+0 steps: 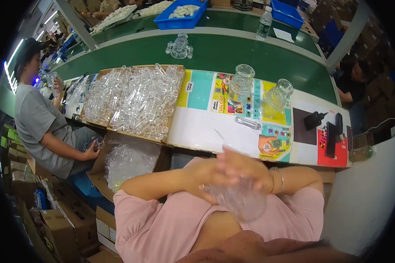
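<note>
Close to my chest, a clear, rounded glass-like vessel (245,202) is held low under my hands, tilted and blurred. My left hand (202,173) is closed about its near side. Crossing over it, my right hand (252,172) touches the vessel's upper part, its fingers smeared by motion. Beyond the hands, a short clear tube (248,122) lies on the printed board (197,129). Two clear vessels with wide rims, a left one (241,85) and a right one (277,98), stand on the board's far part.
A cardboard tray (176,103) heaped with clear tubes sits left, above an open carton (160,160) with clear plastic. Black devices (331,138) lie right. Another clear piece (179,47) and a bottle (264,24) stand on green surfaces behind. A co-worker (46,118) sits left.
</note>
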Demonstrator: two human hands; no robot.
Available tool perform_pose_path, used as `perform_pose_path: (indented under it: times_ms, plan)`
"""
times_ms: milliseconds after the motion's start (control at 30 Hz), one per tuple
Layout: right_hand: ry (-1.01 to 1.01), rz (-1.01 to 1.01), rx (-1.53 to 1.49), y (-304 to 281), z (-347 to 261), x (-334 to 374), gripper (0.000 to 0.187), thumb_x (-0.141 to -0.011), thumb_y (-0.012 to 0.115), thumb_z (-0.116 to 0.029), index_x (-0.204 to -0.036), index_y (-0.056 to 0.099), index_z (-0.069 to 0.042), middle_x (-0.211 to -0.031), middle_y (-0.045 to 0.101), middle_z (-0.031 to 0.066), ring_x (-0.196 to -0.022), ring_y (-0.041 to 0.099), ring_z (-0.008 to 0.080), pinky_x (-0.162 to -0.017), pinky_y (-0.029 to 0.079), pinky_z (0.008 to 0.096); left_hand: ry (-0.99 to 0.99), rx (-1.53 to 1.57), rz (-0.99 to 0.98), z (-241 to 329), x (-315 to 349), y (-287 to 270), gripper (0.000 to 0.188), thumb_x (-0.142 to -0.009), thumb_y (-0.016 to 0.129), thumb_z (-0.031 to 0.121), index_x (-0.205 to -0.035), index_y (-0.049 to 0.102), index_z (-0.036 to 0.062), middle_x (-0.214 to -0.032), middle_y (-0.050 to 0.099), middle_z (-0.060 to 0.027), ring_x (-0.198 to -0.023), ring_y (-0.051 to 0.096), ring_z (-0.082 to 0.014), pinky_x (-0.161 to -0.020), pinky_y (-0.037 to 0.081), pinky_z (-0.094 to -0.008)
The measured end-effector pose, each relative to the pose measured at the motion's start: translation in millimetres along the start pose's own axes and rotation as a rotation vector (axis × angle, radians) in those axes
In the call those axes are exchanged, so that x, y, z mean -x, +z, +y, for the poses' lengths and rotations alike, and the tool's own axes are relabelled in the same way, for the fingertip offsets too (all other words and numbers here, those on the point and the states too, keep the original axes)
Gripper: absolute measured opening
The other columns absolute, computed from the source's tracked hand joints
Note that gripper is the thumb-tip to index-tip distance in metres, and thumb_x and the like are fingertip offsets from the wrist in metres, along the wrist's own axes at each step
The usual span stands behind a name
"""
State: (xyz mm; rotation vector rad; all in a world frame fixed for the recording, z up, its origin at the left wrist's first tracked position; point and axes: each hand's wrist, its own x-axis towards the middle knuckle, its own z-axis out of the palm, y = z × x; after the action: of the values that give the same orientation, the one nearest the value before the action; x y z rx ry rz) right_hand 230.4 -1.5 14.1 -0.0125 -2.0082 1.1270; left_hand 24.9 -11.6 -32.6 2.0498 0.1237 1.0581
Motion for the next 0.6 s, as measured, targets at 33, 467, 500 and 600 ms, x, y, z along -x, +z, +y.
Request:
perform_pose_path:
  times_ms: [33,467,500,600]
  plan:
    - [-0.003,-0.002,0.001,4.0,-2.0,4.7,0.060,-0.092,0.023,-0.046,-0.123,0.042,0.002,-0.126,0.042,0.0241,-0.121,0.038,0.0357,-0.102,0.021,0.0518,0.060,-0.094,-0.192,-0.8,2.9,-0.8,0.061,-0.058,0.077,0.036,-0.112,0.057,0.0141,-0.109,0.053,-0.0122,-0.102,0.049,-0.0306,-0.087,0.039,-0.0407]
    - [0.257,0.462,0.061,-17.0,48.4,8.5,0.058,-0.090,0.032,-0.046,-0.126,0.036,0.000,-0.129,0.035,0.0246,-0.118,0.038,0.0359,-0.102,0.025,0.0471,-0.341,-0.025,0.339,-24.4,18.9,12.7,0.102,-0.057,0.081,0.028,-0.134,0.020,0.0046,-0.124,0.039,-0.0180,-0.114,0.042,-0.0316,-0.092,0.035,-0.0435]
    - [0.117,0.492,0.391,-18.2,59.5,14.8,0.061,-0.087,0.041,-0.045,-0.127,0.033,-0.001,-0.128,0.036,0.0235,-0.119,0.036,0.0359,-0.102,0.024,0.0461,-0.622,0.010,0.558,-28.7,29.5,18.6,0.105,-0.061,0.079,0.036,-0.135,0.013,0.0026,-0.129,0.032,-0.0191,-0.119,0.036,-0.0303,-0.097,0.030,-0.0437]
    - [0.081,0.486,0.721,-3.5,66.8,7.6,0.069,-0.080,0.058,-0.038,-0.130,0.027,-0.002,-0.129,0.034,0.0222,-0.120,0.034,0.0367,-0.101,0.025,0.0443,-0.235,0.196,0.837,-30.1,-27.3,6.3,0.105,-0.068,0.068,0.051,-0.134,0.005,-0.0014,-0.135,0.018,-0.0202,-0.126,0.023,-0.0294,-0.101,0.021,-0.0438]
